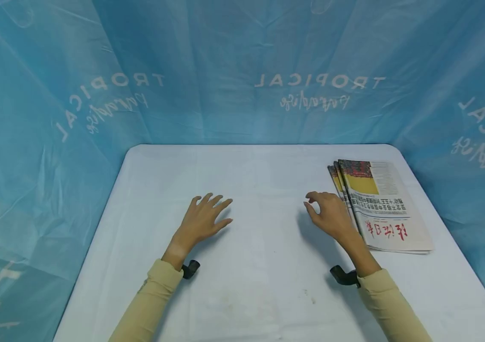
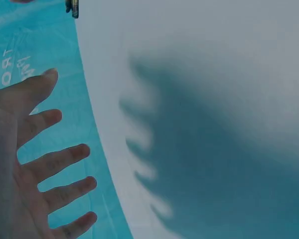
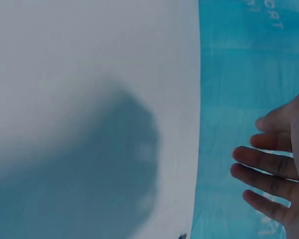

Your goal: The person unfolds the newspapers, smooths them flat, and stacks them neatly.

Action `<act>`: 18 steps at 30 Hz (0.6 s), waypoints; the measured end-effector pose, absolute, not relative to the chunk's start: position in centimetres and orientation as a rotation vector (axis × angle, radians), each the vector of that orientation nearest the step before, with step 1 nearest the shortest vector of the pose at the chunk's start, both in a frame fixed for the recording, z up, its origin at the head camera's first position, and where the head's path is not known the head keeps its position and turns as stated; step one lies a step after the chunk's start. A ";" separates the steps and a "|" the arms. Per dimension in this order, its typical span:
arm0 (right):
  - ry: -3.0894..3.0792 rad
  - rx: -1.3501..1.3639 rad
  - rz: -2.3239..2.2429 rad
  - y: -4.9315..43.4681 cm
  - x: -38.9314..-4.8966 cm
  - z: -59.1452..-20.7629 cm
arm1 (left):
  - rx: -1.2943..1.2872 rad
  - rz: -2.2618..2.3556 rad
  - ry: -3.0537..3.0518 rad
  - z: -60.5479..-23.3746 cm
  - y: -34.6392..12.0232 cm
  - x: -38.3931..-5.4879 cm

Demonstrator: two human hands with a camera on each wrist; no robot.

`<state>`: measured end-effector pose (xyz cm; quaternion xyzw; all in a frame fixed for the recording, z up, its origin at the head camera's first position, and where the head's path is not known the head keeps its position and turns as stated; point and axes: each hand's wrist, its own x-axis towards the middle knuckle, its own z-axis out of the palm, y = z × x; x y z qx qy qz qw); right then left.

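Note:
Above the white table, my left hand (image 1: 201, 221) hovers with its fingers spread, holding nothing. The left wrist view shows the same left hand (image 2: 37, 164) with thumb and fingers apart, its shadow on the table. My right hand (image 1: 331, 213) is also raised over the table, just left of a stack of folded newspapers (image 1: 385, 204). Its fingers bend loosely and hold nothing; in the right wrist view the right hand (image 3: 274, 164) has its fingers slightly apart. The newspapers lie flat and overlap, with a red title and a yellow and dark picture on the top one. Whether the right hand touches them, I cannot tell.
A white cloth covers the table (image 1: 264, 266), with small dark specks near the front. Blue curtains (image 1: 234, 71) with white lettering hang behind and on both sides. A dark wrist mount (image 1: 191, 269) sits at the left cuff, another dark mount (image 1: 344, 275) at the right.

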<state>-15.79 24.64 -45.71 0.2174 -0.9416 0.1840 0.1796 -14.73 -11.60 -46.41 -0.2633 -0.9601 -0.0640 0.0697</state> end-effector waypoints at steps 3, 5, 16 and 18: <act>-2.658 0.561 0.486 25.7 -15.8 -46.0 | -0.807 -0.253 -2.889 -46.6 -11.1 -15.1; -2.661 0.542 0.470 26.5 -15.6 -46.3 | -0.806 -0.310 -2.903 -46.8 -10.6 -15.3; -2.771 0.388 0.406 30.6 -15.0 -47.5 | -0.941 -0.590 -2.907 -47.3 -6.7 -16.2; -2.818 0.329 0.403 31.3 -15.0 -47.6 | -0.947 -0.657 -2.928 -47.3 -5.8 -16.2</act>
